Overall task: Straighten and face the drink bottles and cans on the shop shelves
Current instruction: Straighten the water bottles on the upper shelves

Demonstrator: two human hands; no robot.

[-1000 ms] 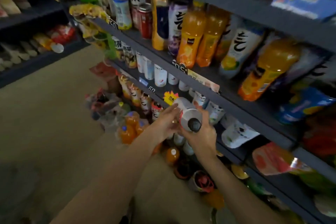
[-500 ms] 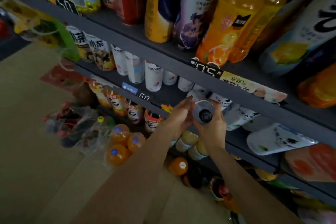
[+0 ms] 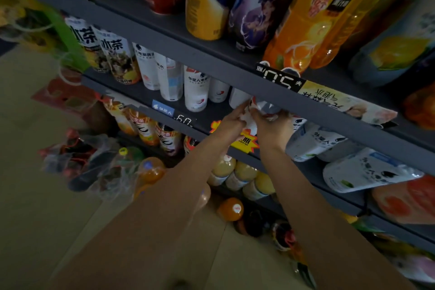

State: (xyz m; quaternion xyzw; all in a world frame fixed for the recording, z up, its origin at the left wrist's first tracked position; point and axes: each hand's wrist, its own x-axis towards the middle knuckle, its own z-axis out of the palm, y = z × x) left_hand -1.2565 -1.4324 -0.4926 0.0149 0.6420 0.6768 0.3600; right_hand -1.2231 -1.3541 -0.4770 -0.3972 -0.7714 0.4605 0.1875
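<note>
Both hands are up at the middle shelf, wrapped round one white bottle from either side: the left hand has fingers laid along its flank, the right hand curls round its top end. A second ago that bottle was out in front of the shelf lip with its dark cap facing the room; now it has gone in under the upper shelf's edge, and the cap is hidden behind that edge. It sits just right of the upright row of white bottles and just left of the white ones lying tipped over. I'd say it is being stood in line, not yet let go, so the fallen neighbours to its right are probably the next job
</note>
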